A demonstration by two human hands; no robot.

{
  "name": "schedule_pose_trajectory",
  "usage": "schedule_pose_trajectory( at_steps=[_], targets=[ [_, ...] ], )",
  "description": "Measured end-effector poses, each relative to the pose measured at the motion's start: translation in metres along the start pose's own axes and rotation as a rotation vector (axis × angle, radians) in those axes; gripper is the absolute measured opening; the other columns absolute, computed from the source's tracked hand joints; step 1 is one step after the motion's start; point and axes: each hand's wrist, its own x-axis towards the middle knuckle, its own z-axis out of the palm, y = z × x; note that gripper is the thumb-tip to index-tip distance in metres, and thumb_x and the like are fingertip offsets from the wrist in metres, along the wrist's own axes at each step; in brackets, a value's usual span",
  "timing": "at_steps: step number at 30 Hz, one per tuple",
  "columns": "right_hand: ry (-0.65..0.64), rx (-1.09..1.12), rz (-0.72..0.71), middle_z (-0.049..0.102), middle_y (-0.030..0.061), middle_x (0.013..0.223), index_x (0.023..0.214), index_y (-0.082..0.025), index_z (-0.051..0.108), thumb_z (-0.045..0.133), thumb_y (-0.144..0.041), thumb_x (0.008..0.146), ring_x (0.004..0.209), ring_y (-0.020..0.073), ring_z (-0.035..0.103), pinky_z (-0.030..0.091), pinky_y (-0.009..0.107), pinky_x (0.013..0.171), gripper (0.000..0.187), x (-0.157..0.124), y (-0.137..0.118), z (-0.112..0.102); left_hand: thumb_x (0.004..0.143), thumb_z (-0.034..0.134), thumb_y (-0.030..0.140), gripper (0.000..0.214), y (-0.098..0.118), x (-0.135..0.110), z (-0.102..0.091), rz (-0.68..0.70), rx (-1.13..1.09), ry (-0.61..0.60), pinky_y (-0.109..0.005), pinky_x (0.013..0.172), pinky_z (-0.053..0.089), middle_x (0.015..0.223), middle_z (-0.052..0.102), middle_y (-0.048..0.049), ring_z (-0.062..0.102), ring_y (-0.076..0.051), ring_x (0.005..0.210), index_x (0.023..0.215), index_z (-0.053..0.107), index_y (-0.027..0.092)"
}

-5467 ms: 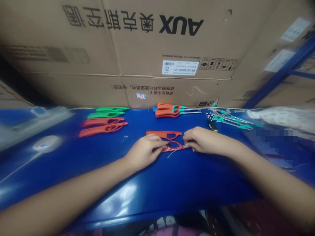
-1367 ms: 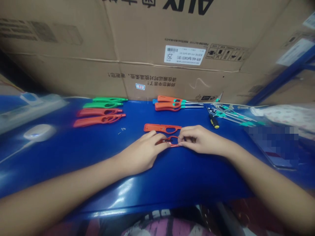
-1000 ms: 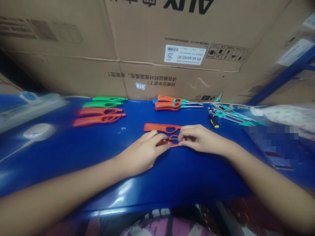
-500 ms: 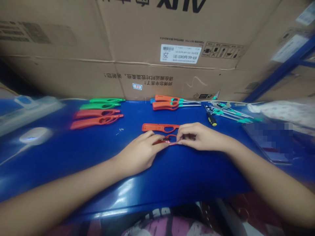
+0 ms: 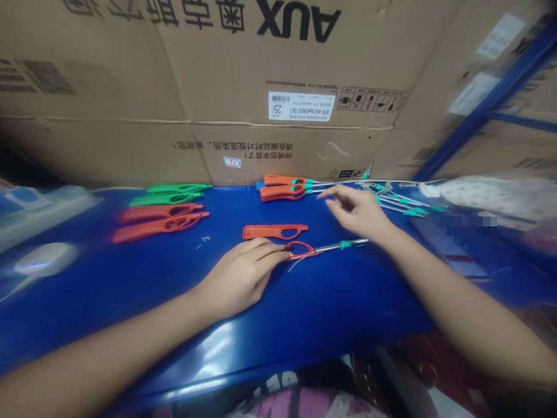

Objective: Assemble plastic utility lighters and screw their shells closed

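My left hand (image 5: 237,276) lies flat on the blue table (image 5: 304,313), its stretched fingertips resting on the handle end of an orange lighter shell (image 5: 302,251). A metal rod with a teal collar (image 5: 343,245) sticks out of that shell to the right. A second orange half shell (image 5: 274,231) lies just behind it. My right hand (image 5: 357,210) hovers further back with its fingers spread and nothing in it, close to two assembled orange lighters (image 5: 282,190).
Green shells (image 5: 169,194) and red shells (image 5: 159,222) lie at the back left, with tiny screws (image 5: 202,241) nearby. Several teal-tipped rods (image 5: 400,200) lie at the back right. A big cardboard box (image 5: 261,87) walls off the back. A white oval device (image 5: 41,259) sits far left.
My right hand has let go of the orange shell and moved back and up with its fingers spread, uncovering the rod. My left hand stays on the shell. The view has tilted up slightly.
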Motion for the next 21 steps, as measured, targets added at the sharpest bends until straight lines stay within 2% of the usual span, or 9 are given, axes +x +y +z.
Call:
schedule_pose_trajectory(
  at_steps=[2, 5, 7, 9, 10, 12, 15, 21],
  targets=[
    [0.102, -0.165, 0.073, 0.043, -0.0043, 0.055, 0.105, -0.017, 0.071, 0.054, -0.02, 0.087, 0.051, 0.0134, 0.042, 0.036, 0.027, 0.058, 0.025, 0.005, 0.011, -0.011, 0.095, 0.047, 0.01, 0.042, -0.001, 0.0, 0.0, 0.004, 0.007, -0.006, -0.045, 0.101, 0.054, 0.13, 0.066, -0.0071, 0.061, -0.025, 0.119, 0.133, 0.059, 0.022],
    [0.179, -0.357, 0.248, 0.056, 0.0001, 0.062, 0.112, -0.018, 0.068, 0.052, -0.016, 0.083, 0.059, 0.0186, 0.054, 0.042, 0.029, 0.066, 0.033, 0.011, 0.03, -0.03, 0.094, 0.045, 0.008, 0.044, -0.001, 0.0, 0.0, 0.009, 0.011, -0.01, -0.046, 0.101, 0.055, 0.132, 0.065, -0.0081, 0.061, -0.025, 0.12, 0.135, 0.059, 0.021],
    [0.196, -0.481, 0.348, 0.067, 0.0055, 0.085, 0.12, -0.019, 0.065, 0.053, -0.015, 0.082, 0.077, 0.0223, 0.061, 0.045, 0.03, 0.076, 0.04, 0.013, 0.046, -0.044, 0.094, 0.045, 0.008, 0.044, 0.0, 0.0, 0.0, 0.012, 0.01, -0.001, -0.046, 0.102, 0.055, 0.132, 0.065, -0.0089, 0.062, -0.025, 0.121, 0.134, 0.06, 0.021],
    [0.148, -0.598, 0.444, 0.067, 0.0094, 0.108, 0.124, -0.019, 0.061, 0.055, -0.011, 0.078, 0.098, 0.0245, 0.062, 0.046, 0.03, 0.085, 0.047, 0.014, 0.062, -0.056, 0.093, 0.044, 0.006, 0.045, 0.0, 0.001, 0.0, 0.012, 0.002, 0.001, -0.046, 0.103, 0.054, 0.133, 0.066, -0.0093, 0.062, -0.024, 0.122, 0.133, 0.06, 0.02],
    [0.138, -0.622, 0.482, 0.066, 0.0119, 0.113, 0.121, -0.017, 0.064, 0.057, -0.01, 0.076, 0.104, 0.0259, 0.061, 0.046, 0.031, 0.088, 0.046, 0.014, 0.071, -0.062, 0.092, 0.044, 0.005, 0.046, 0.001, 0.001, 0.0, 0.01, -0.004, -0.003, -0.046, 0.104, 0.054, 0.133, 0.065, -0.0094, 0.062, -0.024, 0.123, 0.133, 0.06, 0.02],
    [0.126, -0.646, 0.546, 0.065, 0.0146, 0.112, 0.113, -0.015, 0.068, 0.059, -0.007, 0.072, 0.103, 0.0271, 0.061, 0.047, 0.033, 0.09, 0.042, 0.014, 0.086, -0.072, 0.09, 0.045, 0.003, 0.049, 0.001, 0.001, 0.001, 0.001, -0.019, -0.018, -0.046, 0.105, 0.054, 0.134, 0.065, -0.0096, 0.062, -0.024, 0.123, 0.133, 0.06, 0.019],
    [0.088, -0.649, 0.608, 0.067, 0.0134, 0.103, 0.105, -0.014, 0.072, 0.06, -0.005, 0.068, 0.095, 0.0258, 0.063, 0.049, 0.033, 0.088, 0.04, 0.013, 0.101, -0.078, 0.088, 0.045, 0.001, 0.049, 0.0, 0.001, 0.0, -0.007, -0.027, -0.022, -0.046, 0.104, 0.055, 0.132, 0.067, -0.01, 0.063, -0.024, 0.121, 0.131, 0.061, 0.018],
    [-0.003, -0.622, 0.65, 0.072, 0.0099, 0.098, 0.101, -0.015, 0.075, 0.06, -0.003, 0.066, 0.087, 0.0221, 0.065, 0.048, 0.026, 0.076, 0.04, 0.015, 0.103, -0.074, 0.09, 0.044, 0.001, 0.044, 0.0, 0.004, -0.002, -0.014, -0.039, -0.038, -0.043, 0.101, 0.057, 0.126, 0.069, -0.0117, 0.065, -0.025, 0.117, 0.127, 0.062, 0.015]
  ],
)
